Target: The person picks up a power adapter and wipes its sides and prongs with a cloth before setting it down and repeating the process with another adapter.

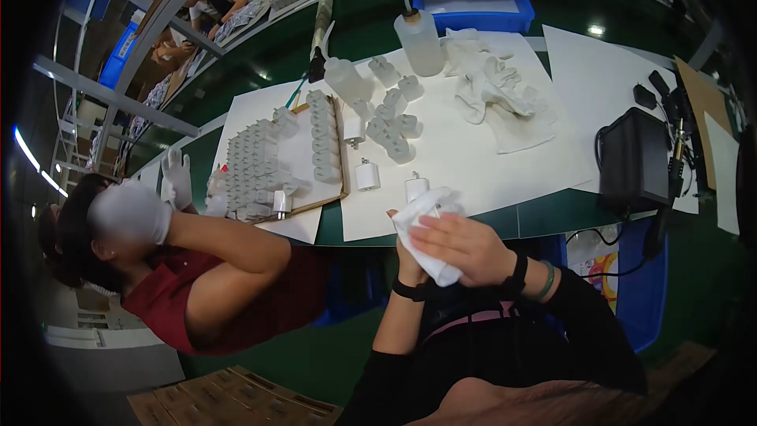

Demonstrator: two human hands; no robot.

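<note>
A white cloth (436, 267) is bunched between my two hands at the near edge of the bench. My right hand (467, 243) presses on it from the right, with its fingers bent across it. From the left and below, my left hand (407, 262) grips the same cloth, its fingers mostly hidden by it. Whether something is wrapped inside, I cannot tell. Just beyond the cloth a white plug charger (415, 184) lies on white paper. Another white charger (367, 174) stands a little to the left, prongs up.
Several grey-white chargers (391, 130) cluster mid-bench. Left is a cardboard tray (342, 159) of chargers. Farther off stand two squeeze bottles (418, 43) (344, 79). White gloves (497, 87) and a black box (633, 159) lie right. A gloved co-worker in red (229, 292) sits close left.
</note>
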